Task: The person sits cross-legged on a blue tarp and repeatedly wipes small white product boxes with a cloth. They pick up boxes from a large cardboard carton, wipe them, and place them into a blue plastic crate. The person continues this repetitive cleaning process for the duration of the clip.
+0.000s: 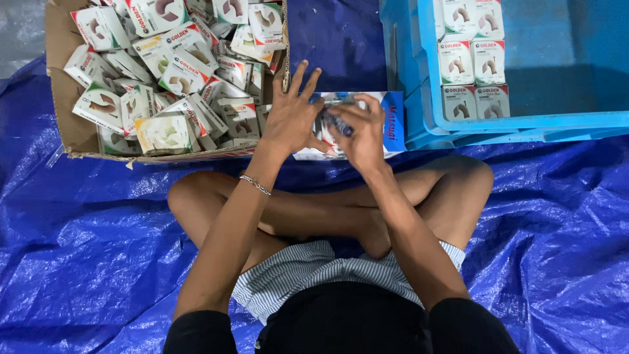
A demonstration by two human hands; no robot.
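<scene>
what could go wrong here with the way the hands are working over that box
The right hand grips a small dark tool close to the left hand, whose fingers are spread on the white and blue box; a slip might catch them. The box seems to rest on the knees, so it may tip. The cardboard carton looks torn and overfilled, so packs might spill.

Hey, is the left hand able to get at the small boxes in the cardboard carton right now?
Probably yes. The left hand lies flat beside the cardboard carton, whose top is open, and the small boxes lie loose with nothing over them. The right hand holds a dark marker.
</scene>
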